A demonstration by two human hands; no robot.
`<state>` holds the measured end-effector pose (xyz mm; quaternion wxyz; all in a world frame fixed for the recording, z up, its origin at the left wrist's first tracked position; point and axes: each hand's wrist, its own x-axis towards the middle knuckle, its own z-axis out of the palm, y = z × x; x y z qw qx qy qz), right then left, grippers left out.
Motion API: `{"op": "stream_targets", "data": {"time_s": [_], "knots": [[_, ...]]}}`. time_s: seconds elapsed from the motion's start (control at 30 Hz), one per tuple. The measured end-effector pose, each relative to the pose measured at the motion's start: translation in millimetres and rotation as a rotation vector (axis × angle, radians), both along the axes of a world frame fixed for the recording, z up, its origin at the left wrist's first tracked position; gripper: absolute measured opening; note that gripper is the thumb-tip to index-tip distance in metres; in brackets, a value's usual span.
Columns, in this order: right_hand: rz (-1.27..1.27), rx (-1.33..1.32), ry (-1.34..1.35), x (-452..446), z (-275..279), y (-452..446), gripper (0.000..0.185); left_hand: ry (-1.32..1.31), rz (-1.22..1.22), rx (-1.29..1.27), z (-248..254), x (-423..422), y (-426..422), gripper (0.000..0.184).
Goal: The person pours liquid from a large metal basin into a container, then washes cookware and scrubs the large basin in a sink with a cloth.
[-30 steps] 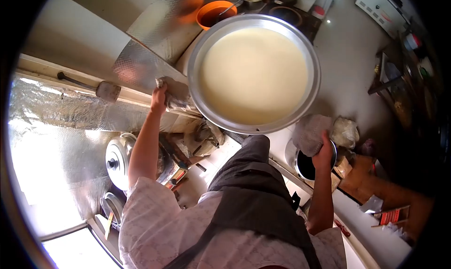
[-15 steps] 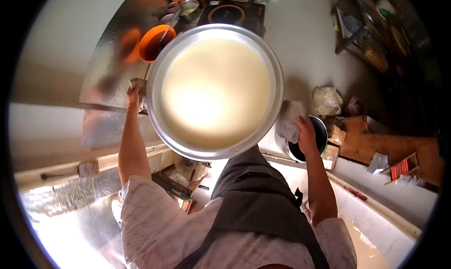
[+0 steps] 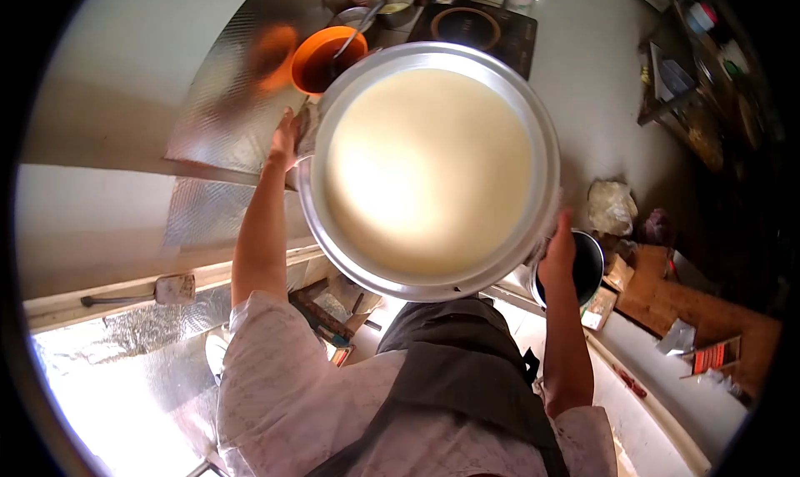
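A wide metal pan (image 3: 547,156) filled with smooth cream-coloured liquid (image 3: 433,169) is in front of me. My left hand (image 3: 287,139) presses a greyish cloth (image 3: 307,127) against the pan's left side, its fingers partly hidden by the cloth. At the lower right side of the rim, my right hand (image 3: 558,250) is closed round a second cloth, which is mostly hidden between the hand and the pan.
An orange bowl (image 3: 307,60) with a ladle stands behind the pan, beside small metal bowls and a black cooktop (image 3: 517,39). A dark-inside pot (image 3: 588,269) sits behind my right hand. A plastic bag (image 3: 612,208) lies farther right. A flat-headed tool (image 3: 175,289) rests on the left ledge.
Both hands have come in against the pan's sides with their cloths; the right cloth was apart from the rim before. The camera view has also shifted.
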<state>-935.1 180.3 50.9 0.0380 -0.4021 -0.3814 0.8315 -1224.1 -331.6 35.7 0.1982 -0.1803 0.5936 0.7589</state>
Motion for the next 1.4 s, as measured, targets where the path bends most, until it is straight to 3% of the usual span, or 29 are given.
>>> {"op": "stream_targets", "data": {"time_s": [0.07, 0.13, 0.2, 0.23, 0.27, 0.33, 0.5, 0.57, 0.7, 0.77, 0.87, 0.97, 1.1, 1.23, 1.4], "knots": [[-0.001, -0.035, 0.008, 4, 9, 11, 0.057, -0.032, 0.012, 0.016, -22, -12, -19, 0.06], [-0.022, -0.066, 0.011, 11, -1, 27, 0.052, -0.043, 0.014, -0.016, 5, 2, 2, 0.053], [0.286, 0.374, 0.174, 19, -27, 41, 0.049, -0.058, 0.008, -0.044, 14, 8, 10, 0.046], [0.186, 0.138, 0.149, 3, 17, 23, 0.046, -0.051, -0.045, -0.111, 12, 7, 9, 0.042], [0.183, 0.137, 0.145, 1, 21, 23, 0.046, -0.044, -0.1, -0.176, 10, 7, 8, 0.038], [0.295, 0.267, 0.062, -1, 22, 29, 0.044, -0.018, -0.154, -0.211, 14, 7, 7, 0.039], [0.398, 0.279, 0.093, -5, 1, 43, 0.045, 0.029, -0.256, -0.343, 13, 2, -4, 0.045], [0.41, 0.233, 0.122, -9, -2, 42, 0.047, 0.097, -0.313, -0.586, 7, -5, -16, 0.049], [0.315, 0.161, 0.092, -19, -10, 43, 0.044, 0.032, -0.361, -0.344, 5, -15, -7, 0.041], [0.292, 0.146, 0.062, -22, -21, 48, 0.041, -0.015, -0.351, -0.252, -10, -22, -6, 0.053], [0.325, 0.056, 0.07, -28, -26, 45, 0.036, -0.132, -0.263, -0.274, -29, -29, -9, 0.064], [0.285, 0.063, 0.067, -31, -29, 39, 0.033, -0.105, -0.239, -0.209, -13, -16, 6, 0.069], [0.227, 0.263, 0.019, -36, -20, 32, 0.036, -0.044, -0.198, -0.269, 9, 0, 28, 0.071], [0.16, 0.399, -0.037, -24, -23, 19, 0.039, -0.034, -0.25, -0.205, -4, -3, 14, 0.072], [0.151, 0.335, -0.065, -16, -23, 21, 0.041, -0.043, -0.237, -0.283, 6, 4, 19, 0.076]]}}
